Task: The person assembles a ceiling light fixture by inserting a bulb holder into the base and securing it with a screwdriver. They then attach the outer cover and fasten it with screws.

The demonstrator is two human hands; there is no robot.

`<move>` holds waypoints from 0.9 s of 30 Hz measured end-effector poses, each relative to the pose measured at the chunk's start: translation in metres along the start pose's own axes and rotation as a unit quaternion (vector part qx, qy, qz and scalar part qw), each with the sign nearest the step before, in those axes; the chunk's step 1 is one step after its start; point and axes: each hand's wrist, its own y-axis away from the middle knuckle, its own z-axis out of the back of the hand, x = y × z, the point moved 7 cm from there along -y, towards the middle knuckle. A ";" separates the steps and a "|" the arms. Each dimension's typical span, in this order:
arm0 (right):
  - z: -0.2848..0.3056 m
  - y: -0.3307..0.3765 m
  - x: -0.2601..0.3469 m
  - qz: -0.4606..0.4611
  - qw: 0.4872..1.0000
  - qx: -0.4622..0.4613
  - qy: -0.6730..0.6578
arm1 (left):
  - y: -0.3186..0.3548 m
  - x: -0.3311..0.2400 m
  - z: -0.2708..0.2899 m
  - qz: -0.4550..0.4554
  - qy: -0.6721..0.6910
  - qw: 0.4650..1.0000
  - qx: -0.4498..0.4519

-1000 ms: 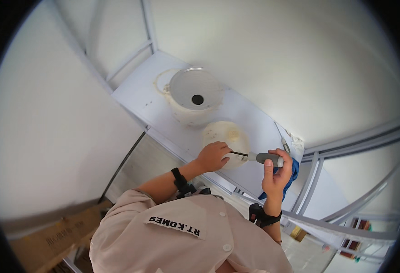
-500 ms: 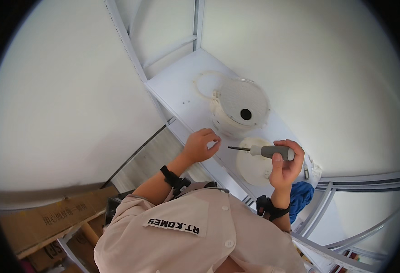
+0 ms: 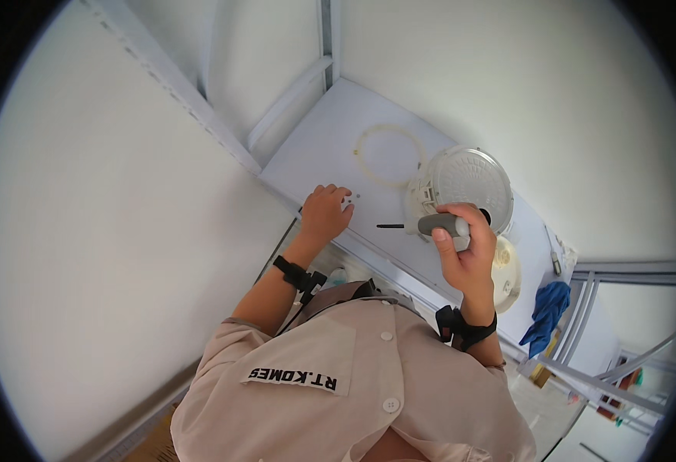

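Note:
My right hand (image 3: 467, 258) is wrapped round the grey handle of a screwdriver (image 3: 439, 224). Its dark shaft points left, above the white table (image 3: 315, 154). A couple of small dark screws (image 3: 358, 196) lie on the tabletop just beside the fingertips of my left hand (image 3: 324, 215). That hand is bent, its thumb and fingers apart, and nothing shows between them. Behind the screwdriver stands a round whitish appliance body (image 3: 472, 181) with a pale disc-shaped top and a dark round spot, partly covered by my right hand. A round cream-coloured part (image 3: 507, 269) lies nearer, to the right of my right hand.
A thin cream ring (image 3: 388, 126) lies flat toward the back of the table. At the right end are a small slim tool (image 3: 555, 262) and a crumpled blue cloth (image 3: 547, 314). A metal frame post (image 3: 176, 92) rises at the left, and white walls surround the table.
My left hand has moved up to the screws, and its fingers have parted. The view has shifted, so the appliance and cloth appear farther right. The screwdriver stays in my right hand.

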 end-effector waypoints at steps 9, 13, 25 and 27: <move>-0.013 -0.005 -0.012 -0.050 0.998 -0.010 0.021 | -0.034 0.008 -0.035 -0.047 -0.027 0.997 0.058; -0.011 -0.005 -0.014 -0.067 0.997 -0.022 0.035 | -0.040 0.013 -0.040 -0.070 -0.052 0.993 0.082; -0.010 -0.008 -0.014 -0.064 0.996 -0.045 0.054 | -0.050 0.011 -0.049 0.003 0.203 0.969 0.138; -0.004 -0.005 -0.011 -0.050 0.995 -0.078 0.049 | -0.052 0.005 -0.044 0.104 0.410 0.884 0.197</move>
